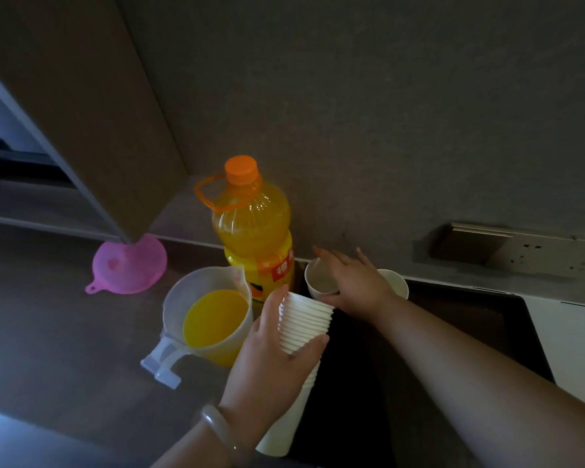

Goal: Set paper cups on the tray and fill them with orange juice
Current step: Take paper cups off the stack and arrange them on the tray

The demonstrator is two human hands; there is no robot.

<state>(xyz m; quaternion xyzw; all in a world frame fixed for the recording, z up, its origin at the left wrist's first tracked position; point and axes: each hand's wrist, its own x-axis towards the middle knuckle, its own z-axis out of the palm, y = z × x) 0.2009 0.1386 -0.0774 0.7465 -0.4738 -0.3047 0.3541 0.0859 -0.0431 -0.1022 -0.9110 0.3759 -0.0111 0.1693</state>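
Observation:
My left hand (271, 363) grips a tall stack of white paper cups (301, 329), tilted over the left edge of the dark tray (470, 332). My right hand (355, 285) holds a single paper cup (318, 282) by its side at the tray's far left corner. A second cup (397, 282) stands on the tray just behind that hand, partly hidden. A clear jug (213, 319) half full of orange juice sits left of the stack. Behind the jug stands a capped orange juice bottle (254, 228).
A pink funnel (129, 268) lies upside down on the dark counter (48, 332) at the left, under a cabinet's lower corner (129, 231). The wall (385, 130) rises right behind the bottle and tray. A white surface (571, 349) lies right of the tray.

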